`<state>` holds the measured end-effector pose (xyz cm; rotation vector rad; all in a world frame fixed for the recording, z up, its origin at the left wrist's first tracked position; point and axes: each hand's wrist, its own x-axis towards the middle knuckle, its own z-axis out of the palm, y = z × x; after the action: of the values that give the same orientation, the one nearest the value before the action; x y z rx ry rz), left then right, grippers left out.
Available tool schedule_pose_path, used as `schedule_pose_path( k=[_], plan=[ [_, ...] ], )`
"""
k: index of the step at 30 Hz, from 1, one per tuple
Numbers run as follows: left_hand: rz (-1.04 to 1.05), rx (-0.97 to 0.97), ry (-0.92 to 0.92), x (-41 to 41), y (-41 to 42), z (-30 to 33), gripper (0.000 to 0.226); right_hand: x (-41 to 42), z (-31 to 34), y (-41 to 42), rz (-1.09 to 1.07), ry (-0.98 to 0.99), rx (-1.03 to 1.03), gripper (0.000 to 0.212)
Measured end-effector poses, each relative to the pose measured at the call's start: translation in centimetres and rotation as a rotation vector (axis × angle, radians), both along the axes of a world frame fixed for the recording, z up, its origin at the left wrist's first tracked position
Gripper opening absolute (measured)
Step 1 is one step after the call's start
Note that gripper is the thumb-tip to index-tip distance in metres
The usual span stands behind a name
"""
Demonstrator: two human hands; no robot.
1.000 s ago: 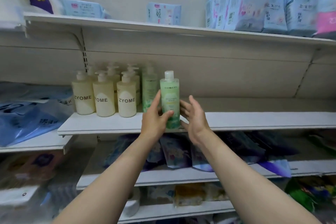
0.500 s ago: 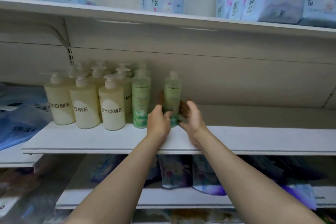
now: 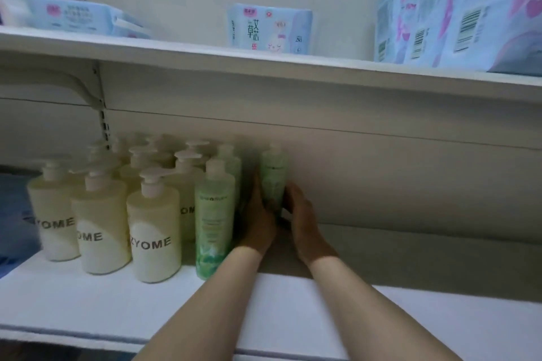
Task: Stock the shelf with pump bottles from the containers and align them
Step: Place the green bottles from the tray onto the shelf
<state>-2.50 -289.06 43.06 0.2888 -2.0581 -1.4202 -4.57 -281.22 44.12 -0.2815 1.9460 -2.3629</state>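
**Both hands around a green bottle deep on the shelf**

Far back on the white shelf board (image 3: 88,311), close to the pale rear wall, stands a translucent green plastic bottle with a white cap (image 3: 274,173), upright. The left hand (image 3: 258,223) lies against its left side and the right hand (image 3: 303,220) against its right side, so the bottle's lower part sits between the two palms. Fingers of both hands reach round the bottle toward the back; how tightly they curl is hard to tell in the dim, blurred depth of the shelf.

Just left of the left hand, nearer the front edge, stands a second green bottle with a leafy label (image 3: 214,220), with another green one (image 3: 231,161) behind it. Left again is a block of cream pump bottles printed "ZYOME" (image 3: 154,231), arranged in rows running from the front toward the back wall, pump heads white. To the right of the hands the shelf board is bare up to the right edge.

On the upper white shelf (image 3: 264,64) lie pale blue soft packs (image 3: 269,28), one near the middle, one toward the left end, and several crowded at the right end.
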Motion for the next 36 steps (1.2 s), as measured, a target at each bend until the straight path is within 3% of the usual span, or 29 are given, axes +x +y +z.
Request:
schedule_pose_path(
  k=[4, 9, 16, 32, 36],
  plan=[
    [0.031, -0.061, 0.017, -0.8, -0.9, -0.4, 0.077, -2.1, -0.6, -0.5, 0.032, -0.058, -0.099, 0.036],
    [0.077, 0.061, 0.007, -0.1, -0.3, 0.0, 0.072, -2.2, -1.1, -0.5, 0.049, -0.043, -0.105, 0.038],
    [0.128, 0.144, -0.129, 1.6, 2.1, 0.0, 0.061, -1.5, -0.8, 0.5, -0.115, -0.036, -0.072, 0.043],
    [0.132, 0.192, -0.102, 1.6, 1.7, -0.2, 0.057, -0.5, -1.2, -0.2, 0.063, -0.090, -0.095, 0.041],
    [0.147, 0.181, -0.108, 1.5, 1.6, -0.5, 0.056, -0.9, -1.3, -0.3, 0.048, -0.080, -0.101, 0.031]
  ],
)
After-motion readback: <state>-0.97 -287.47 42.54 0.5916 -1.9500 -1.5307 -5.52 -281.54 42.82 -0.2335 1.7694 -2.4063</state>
